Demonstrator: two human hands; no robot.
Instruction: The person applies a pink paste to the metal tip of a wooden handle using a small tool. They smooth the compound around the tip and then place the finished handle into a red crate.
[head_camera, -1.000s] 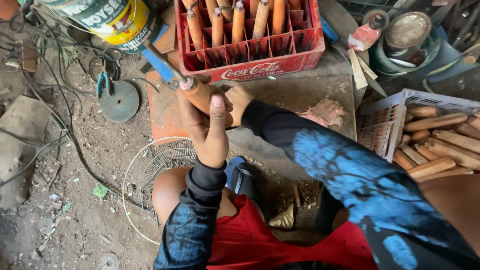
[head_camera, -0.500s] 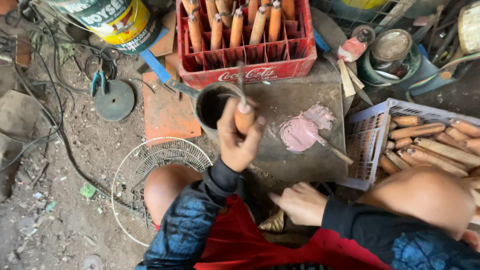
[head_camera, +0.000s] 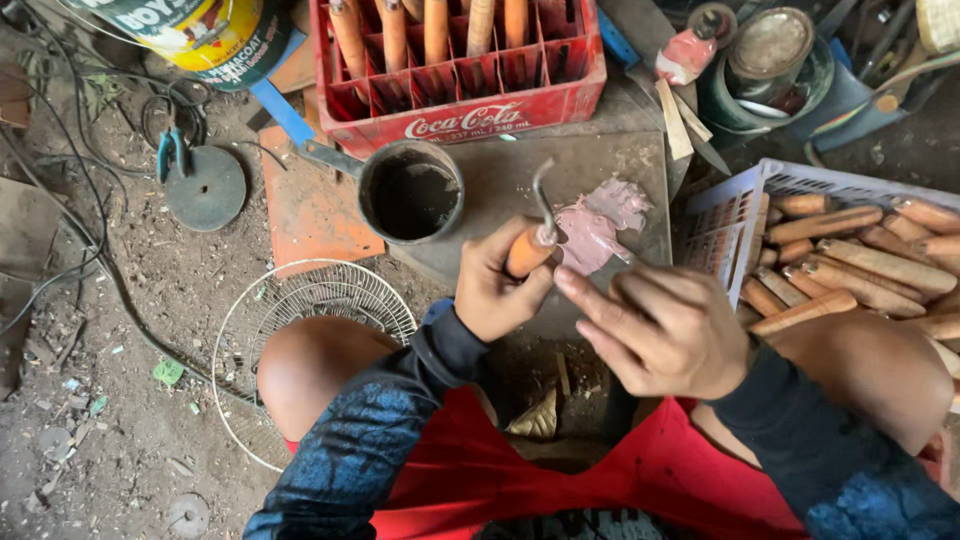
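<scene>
Left hand (head_camera: 495, 290) fingers closed round orange wooden handle (head_camera: 528, 252), just right of dark tin cup (head_camera: 411, 196). Handle's long axis tilts up-right, bent metal tang (head_camera: 543, 200) pointing away toward red crate (head_camera: 470, 95). Right hand (head_camera: 665, 325) fingers loosely spread, empty, beside handle. Pink putty (head_camera: 600, 220) right of cup. Yellow-labelled round can (head_camera: 190, 30) far left of cup.

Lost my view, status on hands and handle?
Left hand grips orange handle. Right hand open, fingertip near pink putty. Nothing between them.
</scene>
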